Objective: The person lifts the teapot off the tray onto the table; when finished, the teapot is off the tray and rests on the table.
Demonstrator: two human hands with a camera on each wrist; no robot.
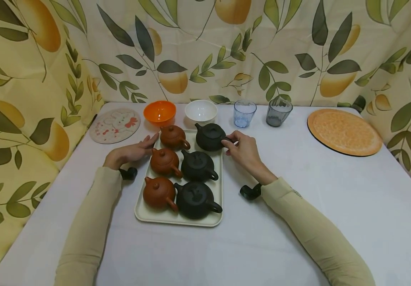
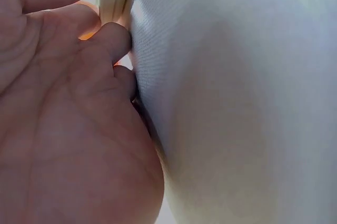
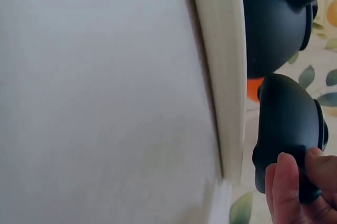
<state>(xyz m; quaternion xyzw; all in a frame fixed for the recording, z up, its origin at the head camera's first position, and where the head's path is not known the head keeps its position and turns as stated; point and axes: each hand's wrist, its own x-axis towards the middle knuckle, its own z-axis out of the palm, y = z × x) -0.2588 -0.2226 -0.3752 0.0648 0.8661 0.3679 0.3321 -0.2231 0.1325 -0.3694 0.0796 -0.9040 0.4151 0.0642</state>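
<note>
My right hand pinches the handle of the far black teapot between thumb and fingers. In the right wrist view, this teapot shows its base just above the rim of the cream tray. My left hand lies against the tray's far left edge with its fingers extended. The left wrist view shows its palm close up, fingertips at the rim. Two more black teapots stand in the tray's right column. Three brown teapots form the left column.
Behind the tray stand an orange bowl, a white bowl, a blue glass and a grey glass. A rabbit-patterned round mat lies at left, an orange round mat at right. Patterned cloth hangs around the table.
</note>
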